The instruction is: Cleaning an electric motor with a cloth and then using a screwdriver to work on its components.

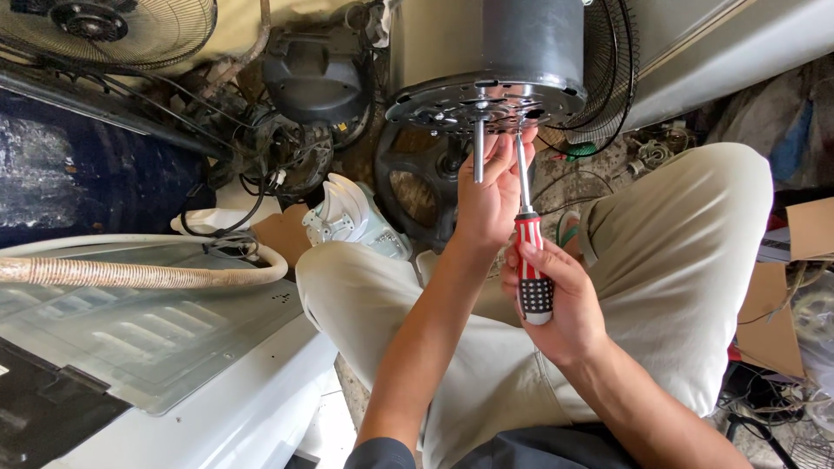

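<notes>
Right hand (556, 300) (screwdriver (530, 252)) — left hand (488, 195), motor (486, 61)

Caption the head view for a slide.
Right hand drives red-handled screwdriver into grey cylindrical motor; left hand steadies the tip.

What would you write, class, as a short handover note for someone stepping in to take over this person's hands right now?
Left hand: fingers up at the motor end plate, steadying the screwdriver tip beside the shaft.
Right hand: gripping the screwdriver's red, white and black handle, blade pointing up into the plate.
Motor stands in front of the knees, shaft end facing the person.
Done: cannot tell which screws are out.
Left: the screw under the tip.
</notes>
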